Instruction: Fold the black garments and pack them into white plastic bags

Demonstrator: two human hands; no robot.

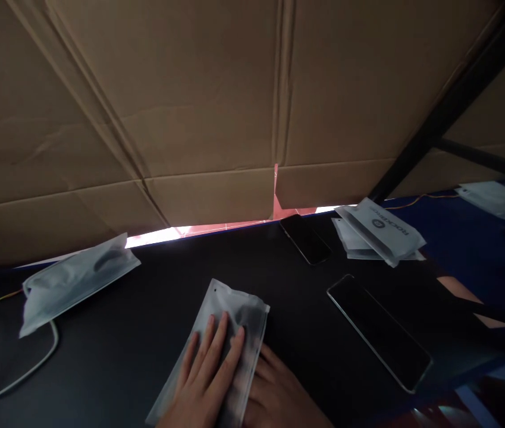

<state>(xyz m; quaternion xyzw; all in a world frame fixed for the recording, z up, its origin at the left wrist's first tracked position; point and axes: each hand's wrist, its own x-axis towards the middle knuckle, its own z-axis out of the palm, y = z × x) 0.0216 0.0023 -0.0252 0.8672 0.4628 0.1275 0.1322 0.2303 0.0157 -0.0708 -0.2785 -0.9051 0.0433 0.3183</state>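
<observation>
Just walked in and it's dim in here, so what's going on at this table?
A person presses the left hand flat on a frosted white plastic pouch lying on the black table. The right hand sits at the pouch's right edge; its grip is unclear. A dark flat phone lies to the right, a second dark phone farther back. Another white pouch lies left.

My left hand (207, 377) and my right hand (279, 392) are bare, uncovered from the fingers down to where the lower edge of the view cuts them off near the wrists. The fingers are slim, the knuckles smooth. The light is dim, so my nails and any finer marks are too dark to make out, and whether I wear sleeves I cannot tell
</observation>
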